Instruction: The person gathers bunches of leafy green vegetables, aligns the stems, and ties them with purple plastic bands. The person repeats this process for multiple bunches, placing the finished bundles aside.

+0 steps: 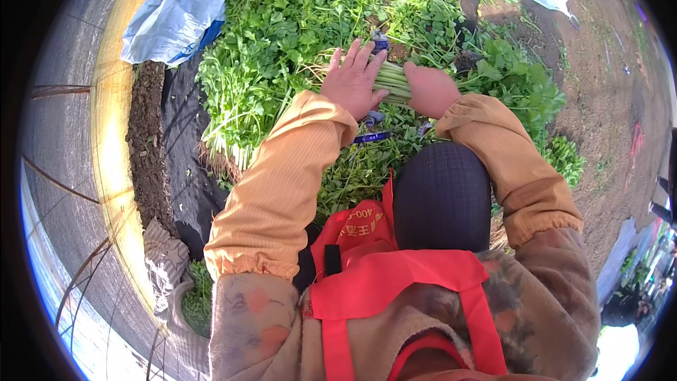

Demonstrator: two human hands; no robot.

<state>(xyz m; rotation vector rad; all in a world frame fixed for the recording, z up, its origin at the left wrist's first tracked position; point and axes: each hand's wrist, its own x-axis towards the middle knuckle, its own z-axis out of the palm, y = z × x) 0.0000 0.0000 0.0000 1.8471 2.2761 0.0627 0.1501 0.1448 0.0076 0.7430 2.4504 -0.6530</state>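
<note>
Left hand (350,81): fingers spread across the stalk bundle (395,83)
Right hand (431,90): gripping the same bundle
Blue straps (371,137): just nearer

Red apron (398,282), worn by the person: printed lettering (361,223) in yellow on the red cloth, set in two rows; one row of large characters, one row of digits with a dash, the digits uppermost as seen here. Print stands upside down to the view; cloth creased and folded, both rows only partly legible, their ends lost in the folds. Blue strip (371,137), lying on the greens (352,176): small pale marks along its length, too small to read. Pale plastic bag (173,10), blue patch at lower edge: crumpled, any print unreadable.
</note>
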